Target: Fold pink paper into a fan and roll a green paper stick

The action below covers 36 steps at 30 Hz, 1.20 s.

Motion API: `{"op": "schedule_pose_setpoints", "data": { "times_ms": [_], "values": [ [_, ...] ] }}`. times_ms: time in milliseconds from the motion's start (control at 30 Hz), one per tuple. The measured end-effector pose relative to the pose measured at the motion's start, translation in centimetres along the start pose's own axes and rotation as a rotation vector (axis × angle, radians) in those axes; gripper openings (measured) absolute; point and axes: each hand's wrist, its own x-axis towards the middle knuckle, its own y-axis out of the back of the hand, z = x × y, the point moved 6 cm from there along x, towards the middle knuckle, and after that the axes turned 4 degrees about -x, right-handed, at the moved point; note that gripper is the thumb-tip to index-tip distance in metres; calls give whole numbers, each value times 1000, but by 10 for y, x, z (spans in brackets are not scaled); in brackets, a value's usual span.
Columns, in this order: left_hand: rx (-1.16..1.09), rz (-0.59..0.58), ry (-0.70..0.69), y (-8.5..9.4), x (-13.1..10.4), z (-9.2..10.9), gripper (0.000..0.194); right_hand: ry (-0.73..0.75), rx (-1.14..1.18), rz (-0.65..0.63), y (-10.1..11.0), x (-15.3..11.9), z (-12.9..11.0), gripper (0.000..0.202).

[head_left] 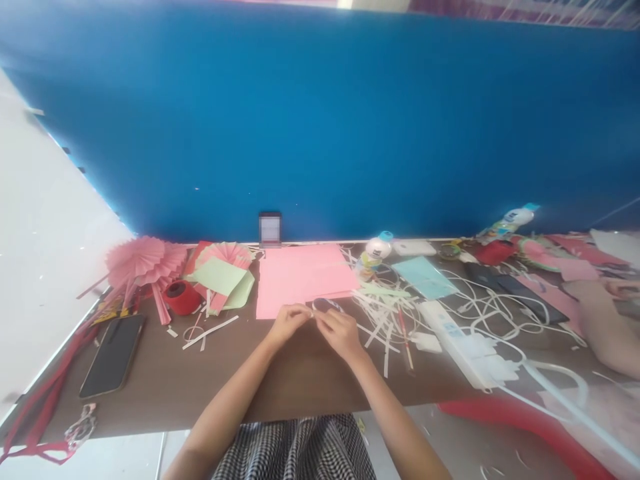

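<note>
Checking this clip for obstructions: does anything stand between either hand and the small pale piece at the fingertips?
Nothing visible does: the left hand and right hand meet at the small pale piece, partly hiding it.

No readable text or numbers.

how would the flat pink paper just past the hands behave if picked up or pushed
The pink paper probably sags if lifted by one edge, since it looks thin. Lying flat on the brown table, it would likely slide rather than tip when pushed.
</note>
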Motion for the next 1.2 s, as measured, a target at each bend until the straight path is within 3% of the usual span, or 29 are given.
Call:
{"op": "schedule_pose_setpoints", "data": {
  "times_ms": [133, 200, 367, 500, 567, 600, 733, 867, 1067, 1200],
  "values": [
    [-206, 150, 155, 8, 3, -17, 19, -360, 121, 448, 25, -15, 35, 25],
    [-224, 175, 198, 11, 8, -25, 23, -453, 137, 577, 29, -22, 51, 26],
    [-22, 253, 151, 20, 37, -34, 28, -364, 84, 490, 9, -25, 66, 23],
    [416, 229, -68, 12, 78, -27, 25, -327, 64, 395, -8, -27, 69, 25],
    [699, 252, -63, 8, 100, -30, 21, -323, 54, 370, -11, -27, 69, 27],
    [736, 259, -52, 7, 111, -32, 21, -324, 45, 361, -12, -27, 69, 27],
    [813, 283, -21, 3, 146, -40, 24, -353, -12, 350, -11, -27, 70, 29],
    [860, 294, 31, 4, 167, -44, 25, -346, -43, 282, -16, -26, 70, 29],
    [821, 230, 120, 9, 182, -46, 14, -337, -28, 285, -17, -26, 70, 27],
    [720, 156, 108, 5, 181, -39, 10, -336, -10, 297, -15, -24, 69, 26]
  ]
}}
